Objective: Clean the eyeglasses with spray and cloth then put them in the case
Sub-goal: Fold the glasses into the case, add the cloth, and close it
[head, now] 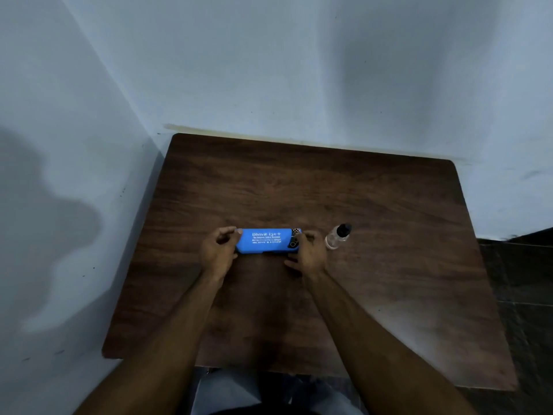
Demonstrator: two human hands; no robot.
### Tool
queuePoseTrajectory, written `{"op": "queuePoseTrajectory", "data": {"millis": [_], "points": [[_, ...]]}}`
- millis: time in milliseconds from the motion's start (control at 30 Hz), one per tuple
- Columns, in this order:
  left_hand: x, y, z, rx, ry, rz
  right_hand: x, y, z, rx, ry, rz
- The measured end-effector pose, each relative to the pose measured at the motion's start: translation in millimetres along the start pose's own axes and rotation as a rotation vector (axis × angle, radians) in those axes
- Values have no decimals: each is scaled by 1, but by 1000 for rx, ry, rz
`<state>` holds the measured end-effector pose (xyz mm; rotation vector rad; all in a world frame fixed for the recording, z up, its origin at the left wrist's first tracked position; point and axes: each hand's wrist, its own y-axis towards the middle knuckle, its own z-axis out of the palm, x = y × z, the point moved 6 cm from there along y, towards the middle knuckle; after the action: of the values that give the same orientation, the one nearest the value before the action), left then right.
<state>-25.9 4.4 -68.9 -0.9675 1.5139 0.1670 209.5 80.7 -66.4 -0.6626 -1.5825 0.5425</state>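
Observation:
A blue eyeglass case (266,240) with white lettering lies closed on the dark wooden table (374,211), near its middle. My left hand (217,250) curls around the case's left end. My right hand (308,253) grips its right end, fingers over the patterned corner. A small clear spray bottle (337,237) with a black cap stands just right of my right hand. No eyeglasses and no cloth are visible.
The table sits in a corner, with pale blue walls (269,70) behind it and on its left. Dark floor tiles (526,280) show past the right edge. My lap (269,393) is at the near edge.

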Motion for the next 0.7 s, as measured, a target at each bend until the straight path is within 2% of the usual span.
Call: {"op": "queuePoseTrajectory", "data": {"millis": [267,433,567,700], "points": [[2,-6,-9,78,61,121,-5,4,1,22,-101,-225],[0,-12,-7,67,129,204,-10,6,1,-18,-178,-290],[10,-13,-5,14,139,181,-11,3,4,-68,-265,-399],[7,-9,-3,-11,44,156,-8,2,8,-91,-185,-448]]}}
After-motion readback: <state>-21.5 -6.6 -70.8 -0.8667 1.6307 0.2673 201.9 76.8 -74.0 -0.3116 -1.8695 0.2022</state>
